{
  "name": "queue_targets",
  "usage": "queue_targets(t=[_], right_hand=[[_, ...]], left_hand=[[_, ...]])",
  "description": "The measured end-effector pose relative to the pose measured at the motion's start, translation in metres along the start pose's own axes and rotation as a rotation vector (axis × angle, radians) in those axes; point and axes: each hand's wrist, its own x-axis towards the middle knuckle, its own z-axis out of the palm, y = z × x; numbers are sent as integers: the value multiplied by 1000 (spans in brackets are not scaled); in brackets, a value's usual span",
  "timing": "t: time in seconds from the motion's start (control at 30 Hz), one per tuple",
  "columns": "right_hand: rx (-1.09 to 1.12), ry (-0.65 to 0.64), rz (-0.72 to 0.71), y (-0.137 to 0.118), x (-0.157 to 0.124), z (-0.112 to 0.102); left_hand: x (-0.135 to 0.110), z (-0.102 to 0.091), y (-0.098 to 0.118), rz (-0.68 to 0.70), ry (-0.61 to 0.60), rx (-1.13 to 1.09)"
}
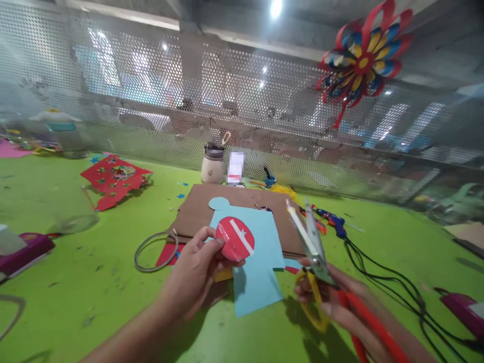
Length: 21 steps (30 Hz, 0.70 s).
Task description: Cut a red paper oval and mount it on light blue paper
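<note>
Between the thumb and fingers of my left hand (200, 269) is a red paper disc (230, 239) with a whitish strip and a small star shape on it. The disc is raised above a light blue paper sheet (260, 242). On the right, my right hand (340, 297) is closed on scissors (315, 252) with a yellow loop and long red handle parts. Their metal blades point up and away, slightly apart. A small light blue disc (219, 203) lies on brown cardboard (196, 209) behind the sheet.
A red star-punched sheet (115, 181) and a grey ring (141, 257) lie left. A lidded jar (212, 166) stands behind the cardboard. A blue glue gun (335, 222) with a black cord (393, 280) lies right. A paper flower (365, 60) hangs by the perforated screen (245, 101).
</note>
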Motion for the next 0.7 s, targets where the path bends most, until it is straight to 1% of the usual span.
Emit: queue_targets(t=[0.03, 0.07, 0.13, 0.27, 0.33, 0.37, 0.43, 0.57, 0.63, 0.7], right_hand=[[-10, -37, -59, 1, -1, 9], [-21, -46, -96, 1, -1, 16], [-100, -17, -188, -1, -2, 21], [-449, 54, -403, -11, -2, 11], [-491, 65, -451, -12, 0, 7], [-480, 72, -446, -11, 0, 7], [-432, 75, -387, -6, 1, 11], [-356, 58, -270, 3, -1, 31], [-310, 70, -256, 3, -4, 42], [-266, 69, -261, -2, -6, 50]], left_hand=[[-2, 1, 1, 6, 14, -5], [-3, 2, 1, 15, 19, -12], [-6, 1, 2, 32, -3, -33], [-7, -2, 0, 15, -73, -96], [-6, -2, 0, 23, -63, -106], [-5, -2, -1, 36, -51, -104], [-4, -2, -1, 53, -30, -94], [-4, -1, -3, 64, 36, -85], [-5, 0, -5, 58, 57, -98], [-5, 1, -7, 45, 50, -106]])
